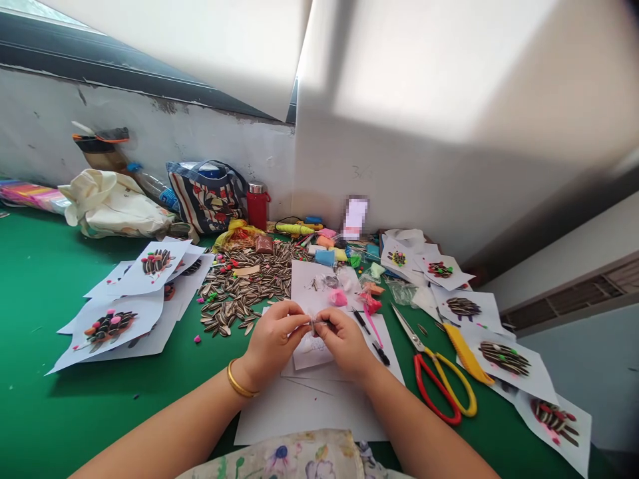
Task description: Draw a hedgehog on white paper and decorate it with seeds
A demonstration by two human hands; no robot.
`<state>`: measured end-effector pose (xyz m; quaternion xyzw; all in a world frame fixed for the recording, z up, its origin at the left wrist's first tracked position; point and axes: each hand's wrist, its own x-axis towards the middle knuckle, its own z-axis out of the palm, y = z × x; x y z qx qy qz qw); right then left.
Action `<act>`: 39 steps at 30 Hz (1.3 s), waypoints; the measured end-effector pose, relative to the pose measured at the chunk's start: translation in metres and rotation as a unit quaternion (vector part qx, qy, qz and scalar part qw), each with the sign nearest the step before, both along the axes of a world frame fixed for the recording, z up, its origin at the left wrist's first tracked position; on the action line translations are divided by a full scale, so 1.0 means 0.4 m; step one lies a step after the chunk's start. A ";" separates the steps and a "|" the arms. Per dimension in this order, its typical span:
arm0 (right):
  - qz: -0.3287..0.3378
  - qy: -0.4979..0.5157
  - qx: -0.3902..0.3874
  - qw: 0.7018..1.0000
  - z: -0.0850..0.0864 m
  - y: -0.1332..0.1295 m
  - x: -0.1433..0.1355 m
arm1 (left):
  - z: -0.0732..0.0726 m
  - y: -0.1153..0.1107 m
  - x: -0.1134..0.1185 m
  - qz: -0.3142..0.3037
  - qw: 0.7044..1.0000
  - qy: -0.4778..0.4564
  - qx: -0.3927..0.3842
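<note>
My left hand point(276, 340) and my right hand point(348, 342) meet above white paper sheets point(279, 416), fingertips pinched close together. Between them is something small, partly pale and partly dark and thin; the fingers hide most of it, so its kind is unclear. Just below lies a small paper with a pencil drawing point(313, 352). Striped sunflower seeds point(267, 276) are heaped beyond my left hand. Pink clay point(338, 297) rests past the fingertips, and a black pen point(361, 321) lies beside my right hand.
Large scissors point(424, 359) with red and yellow handles lie at right beside a yellow cutter point(466, 352). Seed-decorated cards point(114, 326) are piled at left, and more cards point(516, 366) line the right edge. A red bottle point(257, 207) and patterned bag point(206, 199) stand against the wall.
</note>
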<state>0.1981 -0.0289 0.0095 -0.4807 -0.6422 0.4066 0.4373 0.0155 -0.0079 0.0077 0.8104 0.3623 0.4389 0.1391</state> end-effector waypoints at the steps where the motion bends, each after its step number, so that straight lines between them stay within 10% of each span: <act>1: 0.001 0.003 -0.005 1.000 -0.001 0.000 0.001 | 0.000 -0.001 0.000 0.002 1.000 0.000 0.010; 14: 0.015 -0.032 0.011 0.999 0.018 -0.004 0.002 | 0.003 0.014 -0.003 -0.032 0.993 -0.015 -0.116; 23: 0.007 0.075 -0.067 0.995 -0.003 -0.002 -0.003 | 0.005 -0.002 -0.001 -0.004 1.000 0.017 0.019; 39: -0.008 0.080 -0.093 0.992 0.007 -0.002 0.001 | 0.017 -0.009 -0.002 -0.012 0.999 -0.016 -0.031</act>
